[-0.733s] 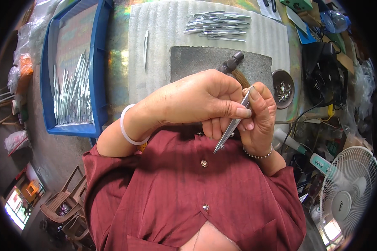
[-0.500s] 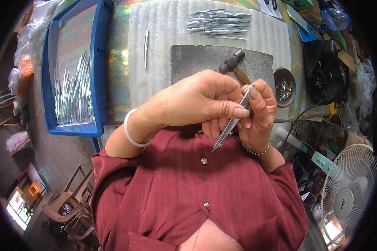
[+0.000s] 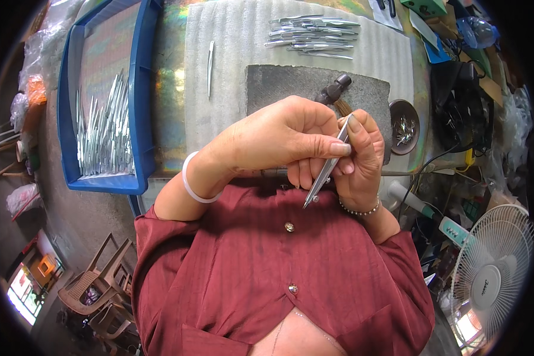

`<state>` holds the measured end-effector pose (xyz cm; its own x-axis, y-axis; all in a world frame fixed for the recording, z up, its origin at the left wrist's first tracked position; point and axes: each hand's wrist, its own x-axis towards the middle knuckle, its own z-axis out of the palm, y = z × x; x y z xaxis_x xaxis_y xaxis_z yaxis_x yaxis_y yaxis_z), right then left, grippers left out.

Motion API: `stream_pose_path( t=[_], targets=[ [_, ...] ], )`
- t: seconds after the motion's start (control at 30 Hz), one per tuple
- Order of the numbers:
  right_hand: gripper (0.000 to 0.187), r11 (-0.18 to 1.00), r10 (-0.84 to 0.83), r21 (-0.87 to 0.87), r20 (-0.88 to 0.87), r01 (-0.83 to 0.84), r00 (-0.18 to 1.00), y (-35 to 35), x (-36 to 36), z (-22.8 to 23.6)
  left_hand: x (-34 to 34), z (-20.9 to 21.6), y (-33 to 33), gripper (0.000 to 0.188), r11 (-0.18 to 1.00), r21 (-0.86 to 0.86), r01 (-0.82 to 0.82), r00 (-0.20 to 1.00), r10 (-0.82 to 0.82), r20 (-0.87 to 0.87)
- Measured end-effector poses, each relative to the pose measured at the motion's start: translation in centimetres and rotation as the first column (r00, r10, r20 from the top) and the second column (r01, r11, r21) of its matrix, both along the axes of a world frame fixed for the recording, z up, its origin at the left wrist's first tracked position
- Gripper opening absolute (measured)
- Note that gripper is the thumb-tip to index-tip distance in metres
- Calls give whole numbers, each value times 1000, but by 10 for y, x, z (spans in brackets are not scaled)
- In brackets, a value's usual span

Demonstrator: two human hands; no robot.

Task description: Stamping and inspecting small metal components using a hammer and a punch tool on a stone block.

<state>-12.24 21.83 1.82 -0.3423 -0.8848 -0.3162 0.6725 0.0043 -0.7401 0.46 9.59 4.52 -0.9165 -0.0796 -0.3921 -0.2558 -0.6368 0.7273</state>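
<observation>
Both hands are raised close to the chest, just on the near side of the dark stone slab (image 3: 291, 83) that lies on the ribbed white mat (image 3: 237, 53). The left hand (image 3: 279, 139) and the right hand (image 3: 362, 160) share one pair of metal tweezers (image 3: 326, 169): each grip is closed on it, left thumb and forefinger pinching the upper part, right fingers wrapped behind, the tip slanting down toward the red shirt. The likely trouble is a slip; the tweezers are thin, smooth metal held only by fingertips, so a loosened pinch could drop them into the lap, and the pointed end aimed at the body could prick cloth or skin. Pressing too hard could also bend the legs out of line. A hammer (image 3: 332, 92) rests on the slab's far right part, partly hidden by the hands. Beyond the slab lies a heap of finished tweezers (image 3: 314, 35), with a single piece (image 3: 210, 59) to the slab's left. Further left stands a blue tray (image 3: 142, 89) of metal blanks. Right of the slab sits a small round dish (image 3: 404, 126). Beyond its far right corner lie a green box (image 3: 424, 6) and flat blue packets (image 3: 436, 50); their labels are too small to make out.
</observation>
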Motion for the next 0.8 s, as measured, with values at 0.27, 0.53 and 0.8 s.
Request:
stream_pose_path(
  t=[0.27, 0.53, 0.8],
  targets=[
    [16, 1000, -18, 5, 11, 18, 1000, -2, 0, -3, -3, -6, -5, 21, 999, -22, 25, 999, -26, -19],
    [17, 999, -47, -1, 11, 47, 999, -5, 0, -5, -7, -21, -13, 20, 997, -21, 73, 997, -74, -36],
    [15, 995, -85, -57, -51, 82, 995, -7, 6, -4, -5, -23, -17, 19, 995, 45, 93, 993, -89, -83]
  ],
)
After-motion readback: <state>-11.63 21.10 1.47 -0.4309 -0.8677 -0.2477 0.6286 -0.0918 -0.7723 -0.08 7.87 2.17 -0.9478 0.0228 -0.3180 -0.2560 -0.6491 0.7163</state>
